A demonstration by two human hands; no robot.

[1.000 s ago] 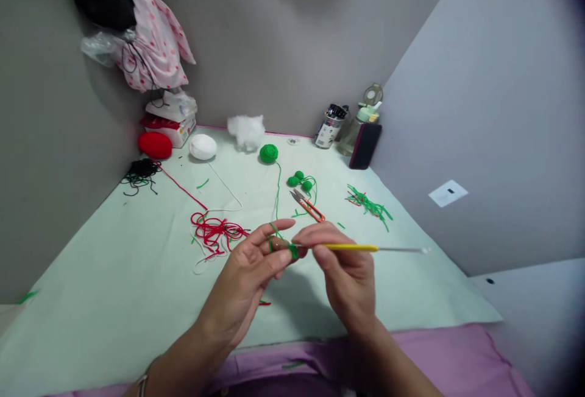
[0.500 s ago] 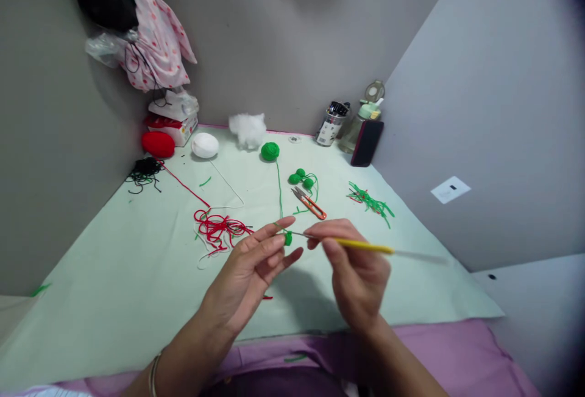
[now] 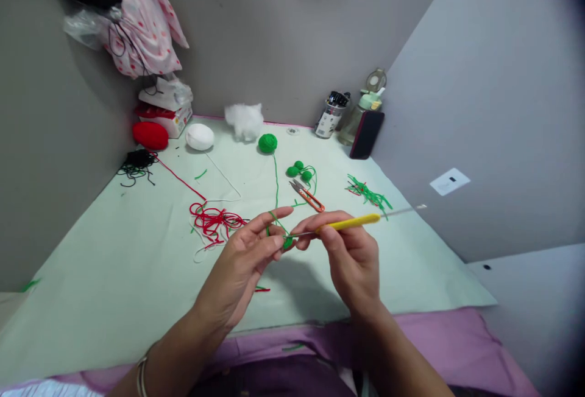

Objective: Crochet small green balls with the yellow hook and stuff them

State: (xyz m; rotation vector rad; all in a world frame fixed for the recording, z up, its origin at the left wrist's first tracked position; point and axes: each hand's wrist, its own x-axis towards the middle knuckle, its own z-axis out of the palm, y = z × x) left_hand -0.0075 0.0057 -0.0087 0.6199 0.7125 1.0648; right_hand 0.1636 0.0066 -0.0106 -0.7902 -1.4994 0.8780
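Left hand pinching a small green crocheted piece above the table, green yarn looped over the same hand; right hand gripping a yellow-handled hook, tip at the piece. Step apparently mid-stitch; next move calls for catching yarn and drawing it through.

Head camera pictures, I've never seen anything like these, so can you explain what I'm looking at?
There's no machine here, just a person's two bare hands. One camera, worn on the head, gives the view, looking forward and down. The left hand pinches a small green piece; green yarn runs to that hand from a green ball. The right hand holds a yellow-handled hook, its thin end at the piece. On the pale table cover lie orange snips, tangled red yarn and white fluff.
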